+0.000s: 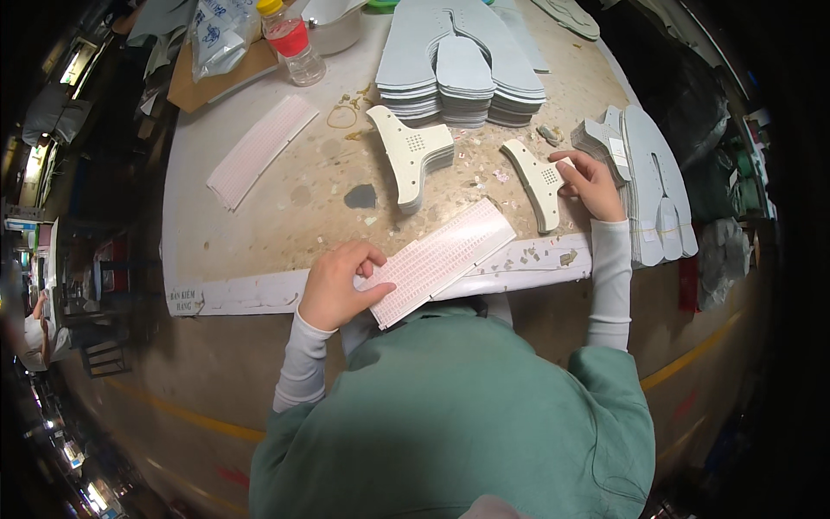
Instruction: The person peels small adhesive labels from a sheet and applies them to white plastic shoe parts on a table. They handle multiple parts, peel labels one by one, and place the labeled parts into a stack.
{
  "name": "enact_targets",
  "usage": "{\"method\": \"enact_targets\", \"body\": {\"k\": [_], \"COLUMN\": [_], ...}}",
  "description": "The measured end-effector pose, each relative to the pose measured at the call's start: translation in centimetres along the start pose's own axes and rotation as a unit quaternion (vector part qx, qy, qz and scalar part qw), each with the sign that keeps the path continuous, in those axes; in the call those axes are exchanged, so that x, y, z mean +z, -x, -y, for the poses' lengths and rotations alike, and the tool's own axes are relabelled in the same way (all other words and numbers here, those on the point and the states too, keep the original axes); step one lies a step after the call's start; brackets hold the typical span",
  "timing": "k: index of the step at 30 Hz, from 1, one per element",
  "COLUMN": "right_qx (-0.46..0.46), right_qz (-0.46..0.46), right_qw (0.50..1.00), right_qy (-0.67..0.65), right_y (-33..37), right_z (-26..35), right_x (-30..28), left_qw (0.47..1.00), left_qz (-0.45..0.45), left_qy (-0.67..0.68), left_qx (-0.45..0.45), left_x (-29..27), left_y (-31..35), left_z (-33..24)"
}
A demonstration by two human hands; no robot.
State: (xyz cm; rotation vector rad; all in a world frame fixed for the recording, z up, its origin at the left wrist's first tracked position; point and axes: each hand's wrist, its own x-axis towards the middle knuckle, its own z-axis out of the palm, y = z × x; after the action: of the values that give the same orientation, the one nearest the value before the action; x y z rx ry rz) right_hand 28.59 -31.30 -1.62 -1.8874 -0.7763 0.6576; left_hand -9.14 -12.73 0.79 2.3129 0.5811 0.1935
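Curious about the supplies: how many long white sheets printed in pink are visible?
2: one long white pink-printed sheet at the left hand, the other sheet farther left on the tabletop. More may lie beneath.

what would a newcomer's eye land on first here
Probably the tall stack of pale grey cut pieces at the table's far side, and the clear bottle with yellow cap and red label at far left. Nearer, the left grip touches a pink-and-white sheet at the front edge, and the right grip touches a cream T-shaped piece.
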Motion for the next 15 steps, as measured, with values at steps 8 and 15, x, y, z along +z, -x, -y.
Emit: {"method": "enact_targets", "body": {"k": [8,15], "right_qx": [-0.326,-0.39], "right_qz": [-0.099,0.084], "right_qw": [0.928,0.908], "right_qy": [0.151,0.127], "right_y": [4.0,4.8], "right_z": [8.6,11.2], "right_x": [5.2,11.0], "left_qw": [0.993,0.977], "left_qz": [-0.063,-0.095], "left_qy": [0.101,0.191], "left_qx": [-0.009,-0.002], "left_x": [-0.8,-3.0], "left_y": [-1.5,-2.3], "left_z": [-2.2,-3.7]}}
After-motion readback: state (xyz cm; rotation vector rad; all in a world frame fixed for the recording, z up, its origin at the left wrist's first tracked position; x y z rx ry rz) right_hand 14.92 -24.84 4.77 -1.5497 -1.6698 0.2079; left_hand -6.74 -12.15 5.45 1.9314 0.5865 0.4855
